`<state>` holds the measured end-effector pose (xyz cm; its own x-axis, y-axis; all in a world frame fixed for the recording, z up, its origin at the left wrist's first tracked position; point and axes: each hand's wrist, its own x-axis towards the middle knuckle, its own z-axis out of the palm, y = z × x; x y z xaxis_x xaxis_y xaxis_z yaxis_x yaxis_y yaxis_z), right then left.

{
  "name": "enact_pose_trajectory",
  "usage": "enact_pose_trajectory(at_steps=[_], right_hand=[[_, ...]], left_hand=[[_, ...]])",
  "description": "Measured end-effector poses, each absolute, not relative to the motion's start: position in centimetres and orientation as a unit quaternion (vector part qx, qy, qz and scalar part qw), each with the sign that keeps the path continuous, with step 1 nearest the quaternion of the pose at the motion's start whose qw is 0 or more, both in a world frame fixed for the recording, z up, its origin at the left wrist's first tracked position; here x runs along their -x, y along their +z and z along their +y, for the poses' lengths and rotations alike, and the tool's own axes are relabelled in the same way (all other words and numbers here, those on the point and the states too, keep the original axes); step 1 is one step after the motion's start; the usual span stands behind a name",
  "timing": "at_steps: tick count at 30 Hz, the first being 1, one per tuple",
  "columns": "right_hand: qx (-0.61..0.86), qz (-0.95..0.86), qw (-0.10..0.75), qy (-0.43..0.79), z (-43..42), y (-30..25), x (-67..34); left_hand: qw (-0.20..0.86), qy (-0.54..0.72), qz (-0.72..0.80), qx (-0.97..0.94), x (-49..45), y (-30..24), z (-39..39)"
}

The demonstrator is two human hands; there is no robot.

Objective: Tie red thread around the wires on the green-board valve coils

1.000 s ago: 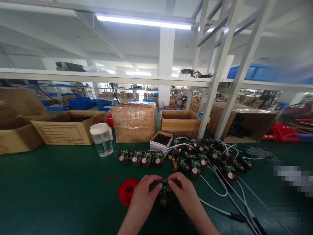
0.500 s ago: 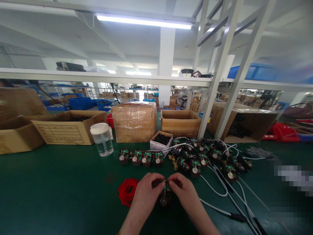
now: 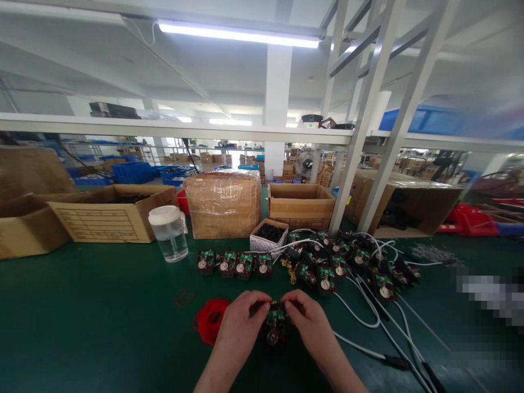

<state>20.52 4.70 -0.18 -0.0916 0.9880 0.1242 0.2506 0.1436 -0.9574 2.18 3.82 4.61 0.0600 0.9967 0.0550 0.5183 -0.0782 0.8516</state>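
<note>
A small black housing with a green circuit board [image 3: 275, 323] stands on the green table between my two hands. At its top left corner, the thumb and forefinger of my left hand [image 3: 242, 323] are pinched together. My right hand [image 3: 310, 319] pinches at the top right corner in the same way. A small brass-coloured bit shows between the fingertips; its shape is too small to make out. Beside my left hand lies a bundle of red wire [image 3: 210, 320]. Similar units [image 3: 244, 265] stand in a row behind my hands.
More units with white cables [image 3: 360, 289] lie heaped at the right, near brass fittings [image 3: 291, 271]. Behind are a small box of black parts [image 3: 269, 233], a water jug [image 3: 170, 234] and cardboard boxes [image 3: 223, 204]. A metal shelf post [image 3: 347, 185] rises at the right.
My hands stay at the top of the housing, with the left fingertips shifted slightly left. The whole view has moved a little; nothing else differs visibly.
</note>
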Motion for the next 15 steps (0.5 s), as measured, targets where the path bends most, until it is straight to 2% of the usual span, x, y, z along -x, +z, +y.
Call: enact_pose_trajectory(at_steps=[6, 15], right_hand=[[0.497, -0.652, 0.439, 0.368, 4.6, 0.9, -20.6], [0.487, -0.757, 0.363, 0.241, 3.9, 3.5, -20.0]], left_hand=[[0.366, 0.357, 0.572, -0.641, -1.3, 4.4, 3.7], [0.373, 0.342, 0.574, -0.643, -0.9, 5.0, 3.4]])
